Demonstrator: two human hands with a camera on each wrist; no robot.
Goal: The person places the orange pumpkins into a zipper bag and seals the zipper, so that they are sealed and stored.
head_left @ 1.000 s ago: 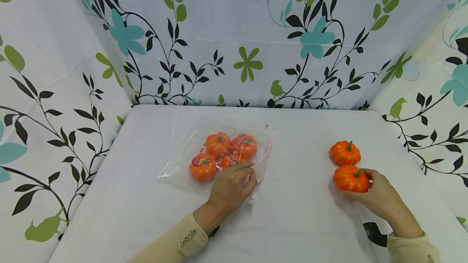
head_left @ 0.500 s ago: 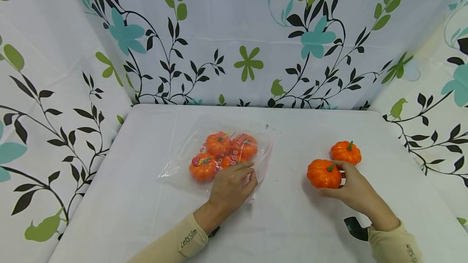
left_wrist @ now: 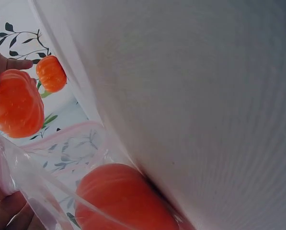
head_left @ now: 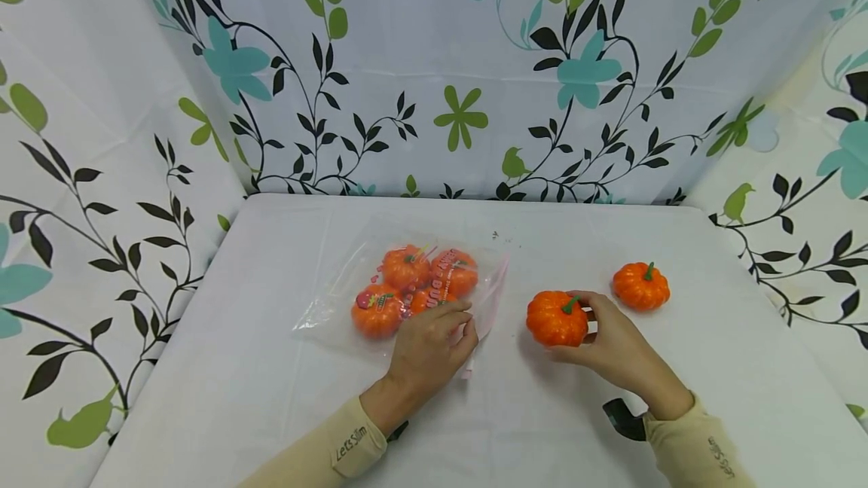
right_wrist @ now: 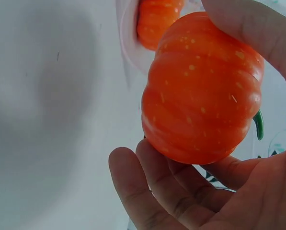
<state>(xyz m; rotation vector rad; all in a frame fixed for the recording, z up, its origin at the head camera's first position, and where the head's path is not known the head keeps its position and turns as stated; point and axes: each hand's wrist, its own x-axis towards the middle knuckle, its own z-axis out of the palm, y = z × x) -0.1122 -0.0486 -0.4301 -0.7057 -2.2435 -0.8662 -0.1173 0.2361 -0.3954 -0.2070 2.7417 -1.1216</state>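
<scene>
My left hand pinches the pink-edged mouth of a clear plastic zip bag. Its fingers hold the film up, so the mouth gapes in the left wrist view. Several small orange pumpkins lie inside, one partly hidden behind the hand and red print. To the right of the bag, my right hand grips another orange pumpkin with a green stem. The right wrist view shows this pumpkin between thumb and fingers, raised above the table. One loose pumpkin sits farther right.
A white cloth covers the table. Behind and on both sides hangs a white curtain with leaf and flower prints. Dark wrist-camera parts stick out by the right sleeve.
My right hand has lifted the nearer pumpkin away from beside the loose one and carried it left toward the bag. The left hand and bag have stayed in place.
</scene>
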